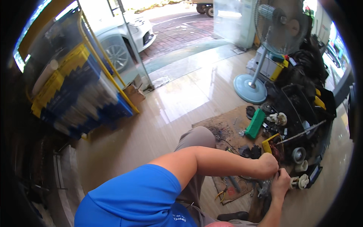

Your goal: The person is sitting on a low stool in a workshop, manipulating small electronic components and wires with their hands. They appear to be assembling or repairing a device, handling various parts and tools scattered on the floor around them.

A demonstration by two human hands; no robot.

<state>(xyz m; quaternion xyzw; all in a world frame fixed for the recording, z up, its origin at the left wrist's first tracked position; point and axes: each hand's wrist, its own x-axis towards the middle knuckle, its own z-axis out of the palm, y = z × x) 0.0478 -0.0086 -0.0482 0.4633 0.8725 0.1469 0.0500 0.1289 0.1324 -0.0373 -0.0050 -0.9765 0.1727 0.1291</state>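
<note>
My left hand [267, 165] is closed, its arm reaching across from the left in a blue sleeve. Right up against it is my right hand [280, 184], fingers pinched together. Whatever lies between the fingers is too small or hidden to name. Just beyond the left hand lie dark reddish wires [278, 152] and a yellow angled piece [267, 146]. White round motor-like parts [301, 182] sit to the right of my right hand. Below the hands is a crumpled clear plastic bag [263, 188].
A stained cardboard sheet [223, 126] on the tiled floor bears a green box [255, 123] and yellow-handled pliers [222, 194]. A grey fan wheel [298, 155] and black open toolbox [297, 100] lie right. A standing fan [251, 89] is behind; a yellow-framed rack [81, 90] stands left.
</note>
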